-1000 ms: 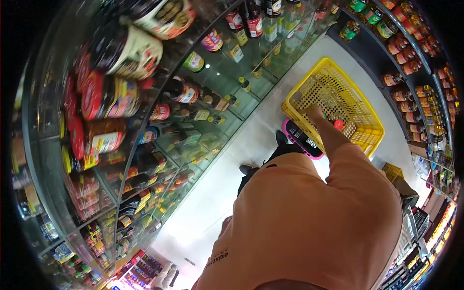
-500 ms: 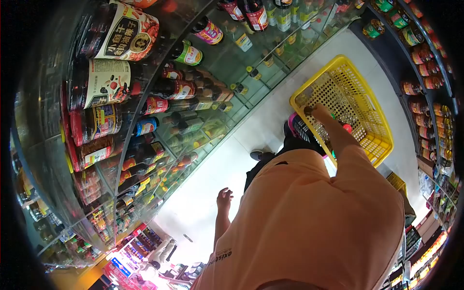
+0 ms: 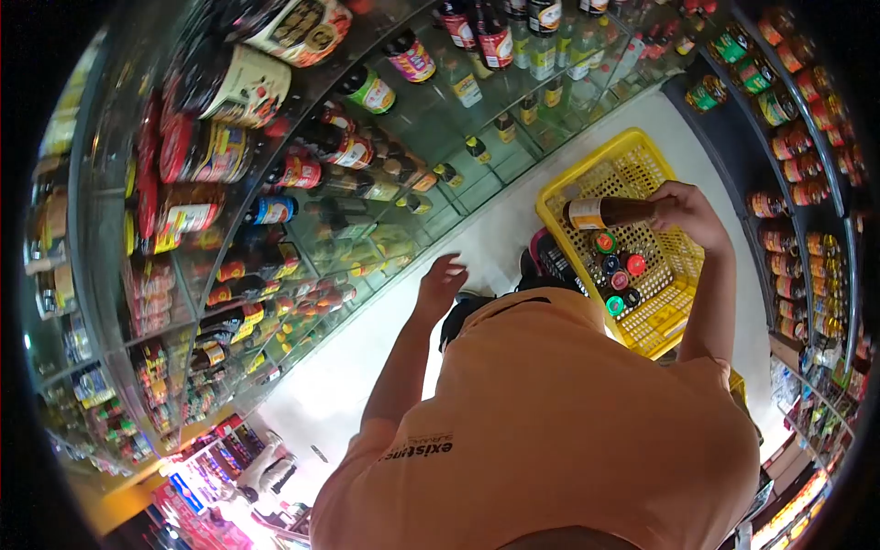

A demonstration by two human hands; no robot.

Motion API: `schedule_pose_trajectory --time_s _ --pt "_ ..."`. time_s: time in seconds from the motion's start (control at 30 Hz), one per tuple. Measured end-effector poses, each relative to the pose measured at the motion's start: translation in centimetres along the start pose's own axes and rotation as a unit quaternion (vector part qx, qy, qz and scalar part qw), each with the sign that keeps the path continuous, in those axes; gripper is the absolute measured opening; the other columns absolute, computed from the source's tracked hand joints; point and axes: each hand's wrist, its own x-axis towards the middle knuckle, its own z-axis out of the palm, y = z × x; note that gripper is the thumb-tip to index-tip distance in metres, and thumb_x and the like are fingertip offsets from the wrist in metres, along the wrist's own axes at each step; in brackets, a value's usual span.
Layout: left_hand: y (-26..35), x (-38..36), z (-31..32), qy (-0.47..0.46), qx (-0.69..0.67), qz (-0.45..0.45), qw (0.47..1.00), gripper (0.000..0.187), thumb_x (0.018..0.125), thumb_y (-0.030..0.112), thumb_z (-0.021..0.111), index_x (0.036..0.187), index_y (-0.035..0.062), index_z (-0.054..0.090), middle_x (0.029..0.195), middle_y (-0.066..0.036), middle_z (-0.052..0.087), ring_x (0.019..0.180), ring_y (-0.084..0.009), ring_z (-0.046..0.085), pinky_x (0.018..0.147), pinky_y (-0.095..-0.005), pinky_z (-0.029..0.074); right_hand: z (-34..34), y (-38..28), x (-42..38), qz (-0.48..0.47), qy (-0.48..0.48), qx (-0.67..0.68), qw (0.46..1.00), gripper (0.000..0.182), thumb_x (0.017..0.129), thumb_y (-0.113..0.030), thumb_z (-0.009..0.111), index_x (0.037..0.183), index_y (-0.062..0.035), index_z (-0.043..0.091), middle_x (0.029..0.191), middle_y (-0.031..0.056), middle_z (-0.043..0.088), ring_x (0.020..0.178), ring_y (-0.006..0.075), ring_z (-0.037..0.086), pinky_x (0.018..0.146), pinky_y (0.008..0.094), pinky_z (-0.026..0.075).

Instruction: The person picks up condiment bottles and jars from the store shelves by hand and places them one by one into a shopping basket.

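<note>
My right hand is closed around the neck end of a brown bottle with a white and orange label. The bottle lies almost level above the yellow plastic basket, its base toward the left rim. Inside the basket, several containers stand with coloured caps, among them a green cap and a red cap. Empty, with fingers loosely bent and apart, my left hand hangs between my body and the glass shelves.
Bottles and jars fill the glass shelves on the left, including a large label-wrapped jar. Another shelf with rows of bottles curves along the right. A pale floor runs between them. Farther back at lower left is a brightly lit display.
My right hand has moved up and right from the basket's left side, and the bottle now shows plainly above the basket. My left hand has come forward, closer to the basket.
</note>
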Motion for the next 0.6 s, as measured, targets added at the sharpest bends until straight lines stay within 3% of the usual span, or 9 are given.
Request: schedule_pose_trajectory --time_s 0.03,0.13,0.17,0.2,0.27,0.3,0.37,0.4,0.6 --pt "4.6 0.3 0.5 -0.037 -0.032 -0.032 0.998 0.051 0.091 0.013 0.070 0.138 0.0097 0.049 0.117 -0.009 0.066 0.095 -0.0148 0.065 0.082 -0.0312 0.053 0.1 -1.2 0.0 0.005 -0.001 0.023 1.000 0.018 0.088 -0.013 0.061 0.097 0.0026 0.062 0.077 0.0079 0.066 0.061 0.0145 0.065 0.056 0.0265 0.054" --pt "10.2 0.9 2.0 -0.110 -0.101 0.078 0.986 0.072 0.086 0.007 0.075 0.147 0.0125 0.038 0.140 -0.012 0.052 0.112 -0.0203 0.061 0.091 -0.0347 0.052 1.8 -4.1 1.2 -0.042 -0.037 0.067 0.996 0.018 0.088 -0.017 0.062 0.095 0.0002 0.062 0.072 0.0079 0.065 0.051 0.0160 0.064 0.046 0.0247 0.050" --pt "12.6 0.6 2.3 -0.122 -0.030 0.133 0.983 0.079 0.084 -0.003 0.072 0.149 0.0140 0.033 0.147 -0.011 0.045 0.122 -0.0243 0.056 0.097 -0.0381 0.051 2.9 -5.2 1.6 -0.047 -0.049 0.065 0.996 0.018 0.088 -0.017 0.062 0.095 0.0002 0.062 0.072 0.0079 0.065 0.051 0.0160 0.064 0.046 0.0247 0.050" --pt "14.0 0.3 2.6 -0.119 -0.028 0.157 0.980 0.085 0.079 0.001 0.078 0.150 0.0136 0.032 0.148 -0.010 0.044 0.128 -0.0266 0.052 0.099 -0.0408 0.049 4.3 -6.4 2.0 -0.032 -0.069 0.094 0.993 0.019 0.087 -0.017 0.063 0.094 0.0006 0.061 0.072 0.0082 0.064 0.050 0.0168 0.063 0.045 0.0256 0.050" --pt "16.3 -0.5 2.5 -0.077 0.046 0.198 0.976 0.091 0.071 0.023 0.088 0.146 0.0081 0.040 0.137 -0.015 0.053 0.118 -0.0317 0.056 0.098 -0.0428 0.049 6.6 -7.5 2.9 -0.020 -0.110 0.117 0.987 0.019 0.086 -0.017 0.064 0.093 0.0009 0.060 0.072 0.0085 0.064 0.048 0.0176 0.063 0.044 0.0265 0.050" --pt "16.5 -1.0 2.0 -0.055 0.046 0.195 0.978 0.091 0.071 0.023 0.088 0.146 0.0081 0.040 0.137 -0.015 0.053 0.118 -0.0317 0.056 0.098 -0.0428 0.049 7.7 -7.8 3.7 -0.024 -0.122 0.126 0.984 0.022 0.086 -0.018 0.064 0.093 0.0023 0.060 0.073 0.0095 0.064 0.050 0.0184 0.064 0.043 0.0277 0.051" --pt "16.6 -1.8 0.2 -0.040 0.214 0.159 0.963 0.087 0.071 0.029 0.087 0.144 0.0104 0.044 0.132 -0.017 0.057 0.117 -0.0352 0.055 0.098 -0.0431 0.049 10.1 -8.1 5.7 -0.041 -0.159 0.137 0.977 0.026 0.085 -0.021 0.066 0.094 0.0027 0.060 0.075 0.0107 0.064 0.052 0.0204 0.065 0.041 0.0291 0.051" --pt "15.1 -2.1 -0.1 0.001 0.243 0.212 0.947 0.084 0.071 0.039 0.085 0.141 0.0090 0.049 0.120 -0.018 0.062 0.110 -0.0377 0.057 0.096 -0.0452 0.048 11.4 -8.3 6.5 -0.022 -0.174 0.146 0.974 0.024 0.085 -0.020 0.066 0.094 0.0008 0.060 0.074 0.0107 0.064 0.050 0.0206 0.064 0.041 0.0295 0.051" --pt "13.4 -8.2 -5.5 0.111 0.280 0.172 0.938 0.084 0.072 0.046 0.079 0.139 0.0076 0.046 0.110 -0.018 0.063 0.104 -0.0368 0.061 0.091 -0.0475 0.049 22.4 -11.1 9.5 0.020 -0.294 0.153 0.943 0.021 0.088 -0.021 0.061 0.094 -0.0013 0.059 0.075 0.0120 0.065 0.051 0.0221 0.064 0.040 0.0314 0.050"
